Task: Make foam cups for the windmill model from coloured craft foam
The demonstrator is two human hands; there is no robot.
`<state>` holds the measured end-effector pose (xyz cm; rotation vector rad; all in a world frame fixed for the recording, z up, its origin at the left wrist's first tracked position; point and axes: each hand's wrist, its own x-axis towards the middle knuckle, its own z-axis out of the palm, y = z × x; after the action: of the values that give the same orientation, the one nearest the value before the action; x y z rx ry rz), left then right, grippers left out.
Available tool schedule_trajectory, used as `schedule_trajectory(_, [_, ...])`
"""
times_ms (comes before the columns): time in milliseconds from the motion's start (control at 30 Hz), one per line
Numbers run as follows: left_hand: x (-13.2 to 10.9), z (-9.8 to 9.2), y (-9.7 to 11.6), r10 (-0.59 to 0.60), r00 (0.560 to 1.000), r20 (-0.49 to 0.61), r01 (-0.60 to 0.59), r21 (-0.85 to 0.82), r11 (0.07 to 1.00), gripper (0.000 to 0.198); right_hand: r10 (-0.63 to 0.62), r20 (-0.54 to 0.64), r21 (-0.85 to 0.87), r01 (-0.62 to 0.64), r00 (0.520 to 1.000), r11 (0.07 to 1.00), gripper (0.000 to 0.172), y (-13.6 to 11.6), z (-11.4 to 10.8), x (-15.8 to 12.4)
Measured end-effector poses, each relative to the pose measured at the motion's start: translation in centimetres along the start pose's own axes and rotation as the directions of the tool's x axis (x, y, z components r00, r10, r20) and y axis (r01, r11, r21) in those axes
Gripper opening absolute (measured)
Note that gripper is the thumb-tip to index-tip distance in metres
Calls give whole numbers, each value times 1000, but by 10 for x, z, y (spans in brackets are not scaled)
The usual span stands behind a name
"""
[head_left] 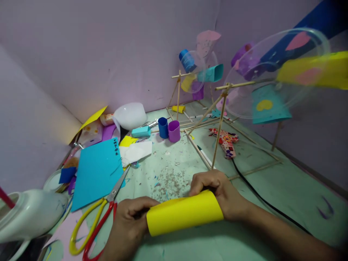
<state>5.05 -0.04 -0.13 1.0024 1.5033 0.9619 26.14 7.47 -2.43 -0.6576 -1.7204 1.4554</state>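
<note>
A rolled sheet of yellow paper (pixel 185 214) is held crosswise just above the table, curled into a tube. My left hand (pixel 129 224) grips its left end, thumb on top near the edge. Around the right end, my right hand (pixel 217 192) is closed, with its fingers bent over the upper side. Left of my left hand lie scissors (pixel 110 197) with one yellow and one red handle. Short paper tubes, one dark blue (pixel 163 127) and one purple (pixel 174 131), stand upright on the table farther back.
Two stick frames carry clear discs with paper tubes: a near wheel (pixel 274 76) at right and a far one (pixel 194 70). A patterned glue gun (pixel 225 141) with a black cord lies beneath. Blue paper (pixel 99 174), a white bottle (pixel 130 116) and a white jug (pixel 35 212) occupy the left.
</note>
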Motion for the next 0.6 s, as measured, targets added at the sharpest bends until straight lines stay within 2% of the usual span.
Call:
schedule_trajectory(67, [-1, 0, -2, 21, 1000, -19, -21, 2, 1000, 10, 12, 6, 1, -12, 1000, 1000, 10, -1, 0, 0])
schedule_trajectory(133, [1, 0, -4, 9, 999, -40, -10, -26, 1000, 8, 87, 4, 11, -87, 996, 996, 11, -3, 1, 1])
schedule_trajectory(267, [11, -3, -13, -119, 992, -51, 111, -134, 985, 8, 226, -12, 44, -226, 974, 973, 26, -7, 3, 4])
schedule_trajectory(333, [14, -4, -18, -162, 986, -31, 156, -126, 980, 10, 238, -18, 69, -236, 971, 969, 32, -8, 3, 5])
schedule_trajectory(433, [16, -6, -22, -177, 983, -41, 176, -24, 984, 14, 232, -49, 76, -228, 971, 971, 32, -8, 3, 6])
schedule_trajectory(600, [12, -3, -16, -97, 987, -124, 107, 73, 992, 18, 162, -99, -12, -163, 982, 986, 33, -8, 0, 5])
